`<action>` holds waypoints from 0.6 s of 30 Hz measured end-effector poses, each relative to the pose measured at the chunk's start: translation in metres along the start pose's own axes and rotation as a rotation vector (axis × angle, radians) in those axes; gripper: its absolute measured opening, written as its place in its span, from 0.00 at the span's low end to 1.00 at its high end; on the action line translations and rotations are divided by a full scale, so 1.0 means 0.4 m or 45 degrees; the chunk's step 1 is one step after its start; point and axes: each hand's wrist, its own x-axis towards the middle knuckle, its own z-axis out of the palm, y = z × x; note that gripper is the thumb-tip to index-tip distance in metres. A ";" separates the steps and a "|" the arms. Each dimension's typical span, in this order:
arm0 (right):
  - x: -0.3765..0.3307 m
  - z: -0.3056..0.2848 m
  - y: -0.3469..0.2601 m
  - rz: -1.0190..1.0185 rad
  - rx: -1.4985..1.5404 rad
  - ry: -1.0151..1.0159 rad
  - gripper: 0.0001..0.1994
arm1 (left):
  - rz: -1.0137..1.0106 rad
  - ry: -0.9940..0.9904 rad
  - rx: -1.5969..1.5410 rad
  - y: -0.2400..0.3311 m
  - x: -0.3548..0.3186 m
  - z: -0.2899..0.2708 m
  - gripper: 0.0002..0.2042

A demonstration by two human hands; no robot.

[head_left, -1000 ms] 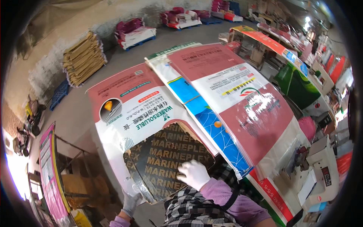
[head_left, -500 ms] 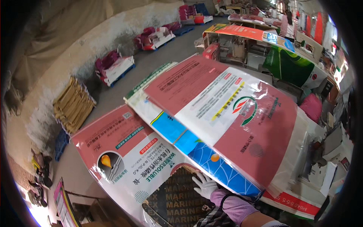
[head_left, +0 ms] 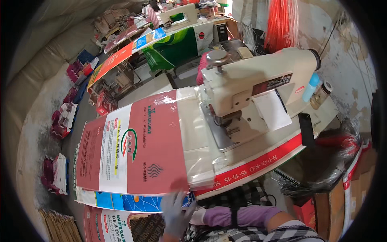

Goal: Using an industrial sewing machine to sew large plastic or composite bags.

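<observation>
A stack of printed woven sacks [head_left: 157,141], dusty red and white on top, lies flat on the sewing table. Blue and white sacks [head_left: 117,201] show beneath its near edge. My left hand [head_left: 176,213], in a pale glove and blurred, is at that near edge with its fingers stretched out and apart. Close beside it is my right hand [head_left: 198,216], also gloved, below a purple sleeve; its fingers are hidden. Just right of the stack stands a cream industrial sewing machine [head_left: 258,92]. Clear plastic liner ends at the sacks' right side lie near its metal plate.
A red-edged table strip [head_left: 258,161] runs along the near side. Another red and white sack [head_left: 107,226] lies lower left on a dark board. Bundled sacks [head_left: 56,175] line the left wall. Red strands [head_left: 282,28] hang behind the machine. A blue bottle [head_left: 310,86] stands by its right end.
My view has turned right, bringing the sewing machine into sight. My left hand has come into view at the near edge. The right hand, spread over the dark board before, is now beside it.
</observation>
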 end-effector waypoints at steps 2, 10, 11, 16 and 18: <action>-0.079 -0.139 0.167 0.418 1.647 -0.403 0.14 | 0.132 0.040 0.076 0.007 0.171 0.139 0.22; -0.341 -0.205 0.473 1.461 1.728 0.406 0.11 | -0.472 -0.756 -0.385 -0.135 0.330 0.266 0.12; -0.337 -0.195 0.522 1.651 1.765 0.483 0.11 | -0.493 -0.743 -0.363 -0.156 0.320 0.258 0.12; -0.276 -0.130 0.634 1.976 1.614 0.658 0.10 | -0.710 -0.552 -1.071 -0.162 0.286 0.245 0.08; -0.230 -0.105 0.659 1.770 1.235 0.498 0.12 | -0.666 -0.539 -0.997 -0.169 0.286 0.232 0.08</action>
